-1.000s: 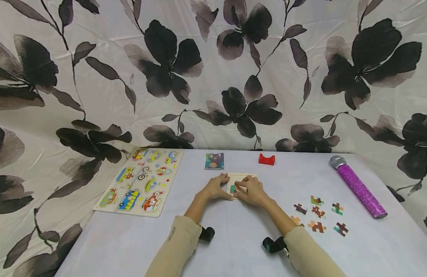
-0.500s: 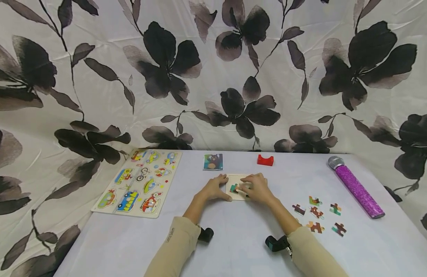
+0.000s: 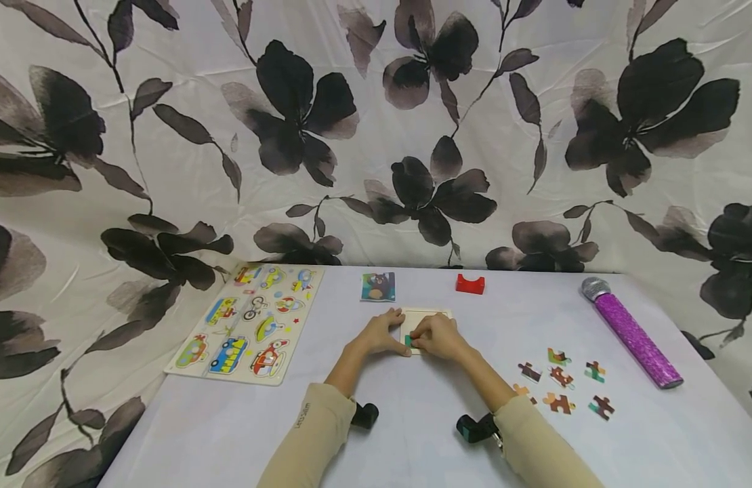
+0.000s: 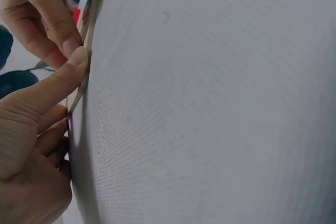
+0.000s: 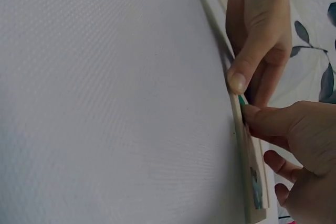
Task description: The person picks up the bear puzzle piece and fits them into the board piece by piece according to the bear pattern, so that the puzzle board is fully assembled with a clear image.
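Observation:
A small, pale wooden puzzle tray (image 3: 426,314) lies on the white table in front of the person. The left hand (image 3: 379,333) holds its left side, thumb at the near edge and fingers at the far one. With thumb and forefinger, the right hand (image 3: 442,337) pinches at a green-edged jigsaw piece (image 3: 408,341) in the tray's near left corner. The fingers hide most of that piece. Another jigsaw piece (image 5: 256,188) shows in the tray in the right wrist view, towards its right end. Both thumbs come close together at the near rim in the left wrist view.
Several loose jigsaw pieces (image 3: 559,403) lie to the right, beside a purple glitter microphone (image 3: 637,337). A vehicle puzzle board (image 3: 244,325) lies at the left. Behind the tray are a bear picture card (image 3: 379,287) and a red plastic piece (image 3: 470,284). Floral cloth (image 3: 376,135) hangs behind.
The right hand lifted away to the right half a second ago, uncovering the green-edged piece, then came back left onto it. The left hand has stayed at the tray.

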Available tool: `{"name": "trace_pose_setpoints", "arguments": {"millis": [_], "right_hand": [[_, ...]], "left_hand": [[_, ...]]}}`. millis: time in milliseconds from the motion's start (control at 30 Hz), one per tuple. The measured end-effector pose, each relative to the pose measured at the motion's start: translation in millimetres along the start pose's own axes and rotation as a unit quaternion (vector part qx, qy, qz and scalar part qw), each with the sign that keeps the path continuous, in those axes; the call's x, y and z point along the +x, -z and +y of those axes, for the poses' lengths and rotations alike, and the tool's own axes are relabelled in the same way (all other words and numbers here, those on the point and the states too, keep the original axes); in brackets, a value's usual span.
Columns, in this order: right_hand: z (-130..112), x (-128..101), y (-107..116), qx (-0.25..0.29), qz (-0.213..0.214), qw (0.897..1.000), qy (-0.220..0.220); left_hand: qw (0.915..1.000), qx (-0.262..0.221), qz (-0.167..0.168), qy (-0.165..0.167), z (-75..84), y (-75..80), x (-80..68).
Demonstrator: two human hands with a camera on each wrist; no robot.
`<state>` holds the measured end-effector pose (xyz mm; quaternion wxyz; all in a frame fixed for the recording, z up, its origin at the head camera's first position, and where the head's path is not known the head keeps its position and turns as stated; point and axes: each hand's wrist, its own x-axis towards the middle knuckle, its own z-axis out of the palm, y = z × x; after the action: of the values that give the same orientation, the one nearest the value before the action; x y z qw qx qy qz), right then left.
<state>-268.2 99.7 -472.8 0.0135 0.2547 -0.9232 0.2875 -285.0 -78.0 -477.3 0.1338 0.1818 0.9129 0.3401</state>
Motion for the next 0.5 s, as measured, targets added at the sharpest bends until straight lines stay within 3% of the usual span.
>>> {"name": "trace_pose_setpoints", "arguments": {"millis": [267,500], "right_hand": [[1,-4,11,-0.013,-0.012,1.000,0.006],[21,-27,49,0.015,0.018,0.999,-0.029]], "left_hand": [[0.9999,0.010,0.000,0.006,-1.0,-0.1,1.4],[1.0000,0.004,0.001,0.005,0.7,-0.5,0.5]]}}
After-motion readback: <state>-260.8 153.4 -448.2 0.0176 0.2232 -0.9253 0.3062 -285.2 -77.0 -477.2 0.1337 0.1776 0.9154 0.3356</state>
